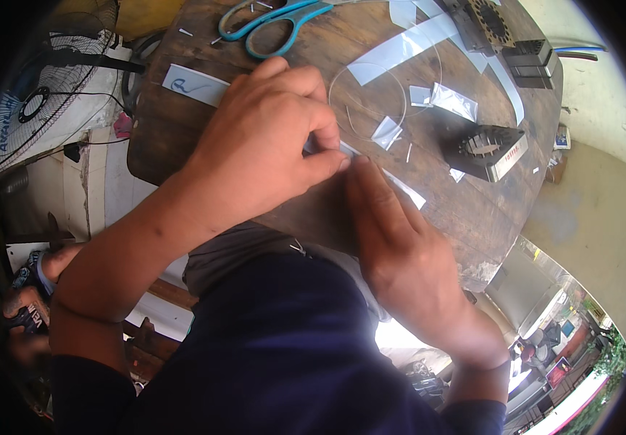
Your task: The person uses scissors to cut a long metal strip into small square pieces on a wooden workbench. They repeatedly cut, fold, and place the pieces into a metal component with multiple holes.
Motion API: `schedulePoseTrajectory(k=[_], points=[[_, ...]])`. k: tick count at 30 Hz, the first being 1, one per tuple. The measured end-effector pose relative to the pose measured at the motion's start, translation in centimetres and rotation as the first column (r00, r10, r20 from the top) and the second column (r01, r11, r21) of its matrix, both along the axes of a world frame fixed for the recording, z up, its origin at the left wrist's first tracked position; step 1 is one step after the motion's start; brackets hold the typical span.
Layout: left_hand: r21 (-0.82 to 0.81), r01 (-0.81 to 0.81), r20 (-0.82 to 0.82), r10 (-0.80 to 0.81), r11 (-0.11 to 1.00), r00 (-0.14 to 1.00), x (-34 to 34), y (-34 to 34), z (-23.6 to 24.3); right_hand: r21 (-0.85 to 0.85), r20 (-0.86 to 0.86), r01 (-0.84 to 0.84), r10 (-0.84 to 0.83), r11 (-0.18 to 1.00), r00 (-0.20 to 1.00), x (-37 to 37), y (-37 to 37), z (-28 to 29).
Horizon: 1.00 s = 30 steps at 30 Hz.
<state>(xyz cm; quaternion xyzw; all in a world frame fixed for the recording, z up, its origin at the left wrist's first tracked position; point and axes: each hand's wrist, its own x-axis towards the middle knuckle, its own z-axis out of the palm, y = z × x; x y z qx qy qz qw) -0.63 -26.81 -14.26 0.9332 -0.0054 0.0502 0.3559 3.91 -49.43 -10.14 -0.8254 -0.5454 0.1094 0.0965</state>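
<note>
A long white strip [195, 86], with a handwritten blue mark at its left end, lies slantwise across the wooden table under both hands. My left hand [273, 134] is bent over it, thumb and curled index finger pinched at the strip's edge. Right beside that pinch, my right hand [400, 232] has its fingertips pressed together on the strip, whose right end [409, 190] shows past the fingers. Whether something small is between the fingertips is hidden. A loop of thin clear line [331, 94] lies just beyond the hands.
Blue-handled scissors [284, 25] lie at the far edge, near small nails [186, 32]. Clear plastic strips [403, 51] and foil-like scraps [456, 101] are scattered to the right. A dark metal block [488, 151] stands there too. A fan [34, 105] is at the left.
</note>
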Motion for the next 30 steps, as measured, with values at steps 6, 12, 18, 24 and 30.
schedulePoseTrajectory(k=[6,12,18,24,30], points=[[0.009,-0.004,0.007,0.004,1.0,1.0,-0.1,1.3,0.1,-0.074,-0.114,0.041,-0.05,0.996,0.992,0.1,-0.1,0.4],[0.036,-0.006,0.021,0.005,0.999,1.0,-0.3,3.0,0.0,-0.152,-0.051,0.088,-0.096,0.984,0.994,-0.3,1.6,1.0],[0.045,-0.029,0.011,0.028,0.999,1.0,-0.6,4.2,0.2,-0.29,-0.08,0.097,-0.125,0.952,0.989,0.2,2.9,2.2],[0.11,-0.033,0.007,0.033,0.993,0.999,-1.1,3.9,0.7,-0.043,0.005,0.076,-0.076,0.996,0.997,-1.2,4.1,0.0],[0.196,-0.027,0.015,0.025,0.98,1.0,-0.9,1.7,1.5,0.057,-0.144,0.106,-0.097,0.993,0.985,-0.8,0.9,-0.7]])
